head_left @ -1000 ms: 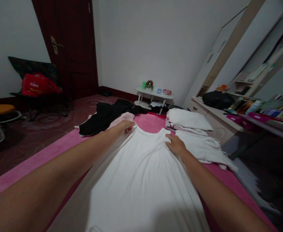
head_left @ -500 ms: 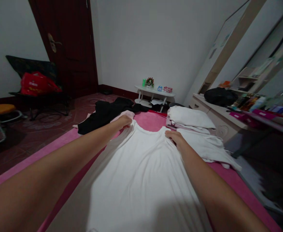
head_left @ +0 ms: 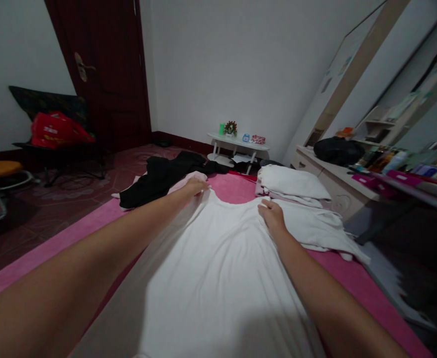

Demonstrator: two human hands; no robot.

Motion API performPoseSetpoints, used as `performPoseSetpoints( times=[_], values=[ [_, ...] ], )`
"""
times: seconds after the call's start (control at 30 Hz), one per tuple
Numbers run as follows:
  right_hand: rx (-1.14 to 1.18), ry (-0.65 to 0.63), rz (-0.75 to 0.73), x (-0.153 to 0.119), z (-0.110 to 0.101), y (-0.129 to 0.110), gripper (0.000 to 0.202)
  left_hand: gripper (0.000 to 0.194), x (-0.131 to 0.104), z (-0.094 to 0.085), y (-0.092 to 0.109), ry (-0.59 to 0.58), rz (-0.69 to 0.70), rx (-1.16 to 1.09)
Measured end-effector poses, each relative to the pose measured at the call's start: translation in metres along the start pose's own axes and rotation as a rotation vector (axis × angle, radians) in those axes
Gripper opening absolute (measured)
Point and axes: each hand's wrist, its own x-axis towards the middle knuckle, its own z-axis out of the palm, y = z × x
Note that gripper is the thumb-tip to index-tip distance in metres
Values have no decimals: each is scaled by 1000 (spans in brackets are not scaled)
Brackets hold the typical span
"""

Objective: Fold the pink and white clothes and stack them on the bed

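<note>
A white shirt (head_left: 222,268) with a rounded neckline stretches from the near edge of the view to the middle of the pink bed cover (head_left: 237,186). At the left of the neckline, my left hand (head_left: 196,187) is closed on the shoulder of the shirt. My right hand (head_left: 273,215) pinches the other shoulder, thumb on top. Creases run down the cloth from the neckline. Close to my right hand lie a folded white garment (head_left: 315,226) and a stack of folded white clothes (head_left: 293,181).
Black clothing (head_left: 162,174) lies at the far left of the bed over pale pink cloth. A small white table (head_left: 237,140) stands by the wall. To the right is a dresser (head_left: 328,174) with a black bag (head_left: 338,150); a red bag (head_left: 57,130) rests on a chair.
My right hand has shifted slightly right on the shirt's shoulder, and my left hand a little right and forward. The neckline sits a bit wider and flatter.
</note>
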Motion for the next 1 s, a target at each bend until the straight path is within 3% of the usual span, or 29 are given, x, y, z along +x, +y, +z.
performPoseSetpoints(
  times=[0.13,0.3,0.53,0.77,0.87,1.0],
  values=[
    [-296,254,-237,-9,-4,-11,52,42,8,-14,12,116,166,130],
    [-602,319,-324,-12,-5,-30,50,42,30,-26,36,177,390,363],
    [-931,435,-403,19,-6,-24,46,43,53,-8,38,136,580,672],
    [-1193,252,-646,24,6,-3,42,44,47,14,9,49,653,957],
    [-1281,163,-617,23,8,0,37,37,42,14,-3,22,632,1032],
    [-1336,84,-499,22,5,0,39,31,34,10,-9,83,602,1099]
  ],
)
